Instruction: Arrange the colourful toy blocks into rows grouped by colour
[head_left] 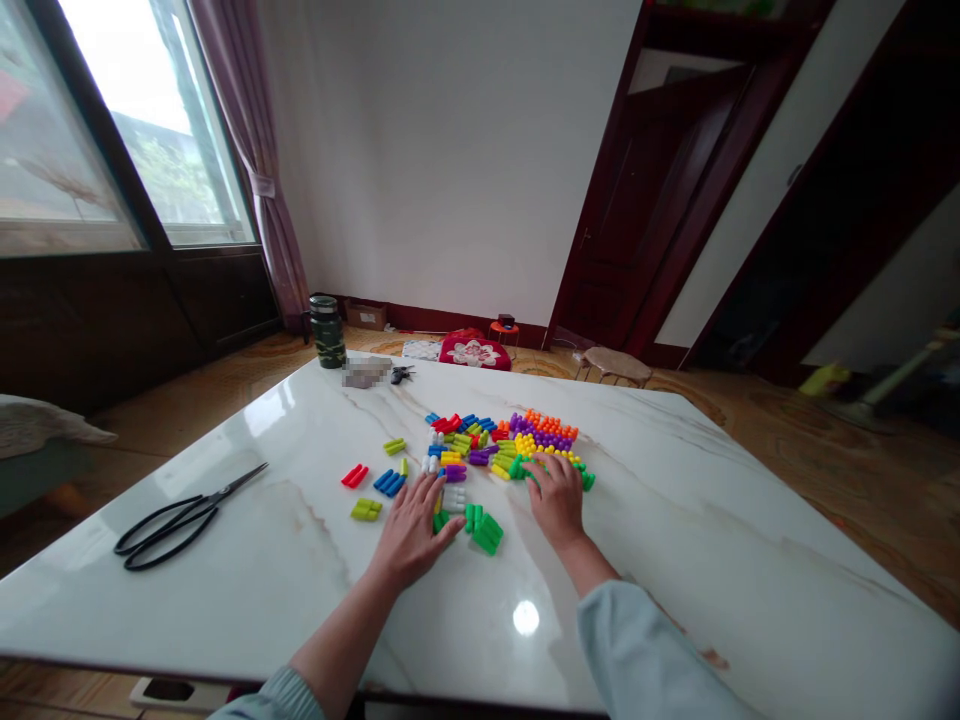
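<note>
Small plastic pieces with rounded ends lie in coloured groups on a white marble-patterned table [660,520]. My left hand [411,525] lies palm down with its fingers spread over the nearer pieces, partly covering them. By its thumb are green pieces [487,533]; white pieces [454,497] lie just beyond. My right hand [556,497] is curled over a row of green pieces [589,480], thumb and fingertips on its left part, which the hand partly hides. Behind that row stand yellow pieces [525,443], purple pieces [553,438] and orange pieces [547,422] in close rows.
Black-handled scissors [184,520] lie at the left. Red pieces [355,476], blue pieces [390,483] and lime pieces [366,510] are scattered left of the heap. At the far left corner stand a camouflage flask [327,332], a blurred-out item [366,372] and a small black tool [401,375].
</note>
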